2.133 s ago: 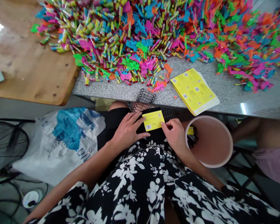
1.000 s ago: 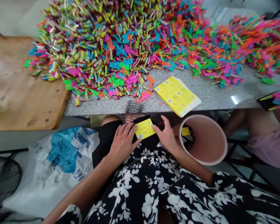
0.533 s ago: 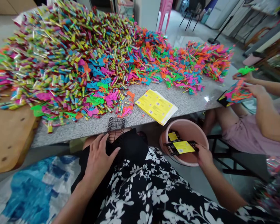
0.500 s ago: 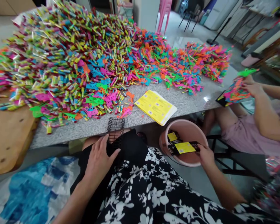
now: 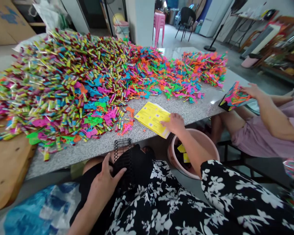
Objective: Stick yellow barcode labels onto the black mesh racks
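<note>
My left hand lies over my lap, thumb and fingers apart, at the side of a black plastic mesh basket. The basket leans on my thigh against the table edge, and its lower part blends into the dark cloth. At the table's front edge my right hand has its bent fingers on the right side of a stack of yellow printed label sheets. Below my right forearm stands a pink bucket with dark pieces bearing yellow labels inside, partly hidden by the arm.
A large heap of small coloured tubes and plastic toy guns covers much of the speckled stone table. A wooden board is at the left. On the right, another person's hand holds a black basket of coloured toys.
My right hand has let go of the yellow-labelled black piece at the bucket and moved up left to the label sheets. The left hand stays by the mesh basket. The view has tilted up.
</note>
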A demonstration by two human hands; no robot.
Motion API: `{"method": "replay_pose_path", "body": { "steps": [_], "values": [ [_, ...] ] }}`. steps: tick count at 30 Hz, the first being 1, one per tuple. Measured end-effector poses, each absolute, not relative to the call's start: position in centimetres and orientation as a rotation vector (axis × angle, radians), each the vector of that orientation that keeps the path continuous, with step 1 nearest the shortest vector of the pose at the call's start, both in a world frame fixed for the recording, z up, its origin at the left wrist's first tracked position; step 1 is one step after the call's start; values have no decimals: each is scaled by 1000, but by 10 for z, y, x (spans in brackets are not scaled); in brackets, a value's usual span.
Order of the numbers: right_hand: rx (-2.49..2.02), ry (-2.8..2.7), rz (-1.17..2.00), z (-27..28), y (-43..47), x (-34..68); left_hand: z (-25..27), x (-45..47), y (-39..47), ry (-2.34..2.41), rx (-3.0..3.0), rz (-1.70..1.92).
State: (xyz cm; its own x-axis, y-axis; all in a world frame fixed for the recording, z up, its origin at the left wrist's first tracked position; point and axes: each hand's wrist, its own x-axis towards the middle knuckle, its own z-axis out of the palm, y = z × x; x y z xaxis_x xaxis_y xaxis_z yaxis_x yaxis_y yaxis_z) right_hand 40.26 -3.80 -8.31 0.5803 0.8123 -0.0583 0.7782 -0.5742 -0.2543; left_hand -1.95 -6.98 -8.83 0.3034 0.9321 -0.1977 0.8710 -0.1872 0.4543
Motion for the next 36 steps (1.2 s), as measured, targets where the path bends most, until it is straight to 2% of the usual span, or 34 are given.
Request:
{"method": "replay_pose_path", "body": {
  "steps": [5,14,20,36],
  "values": [
    [-2598,-1372,296,-76,-24,416,-91,-20,-72,1589,2116,83],
    [-2442,-1534,242,-89,-22,401,-66,-10,-50,1663,2349,312],
    [-2384,-1639,228,-98,-26,393,-70,-7,-50,1596,2365,426],
    [-2480,-1557,409,-76,8,414,-69,-9,-45,1551,2343,630]
  ]
}}
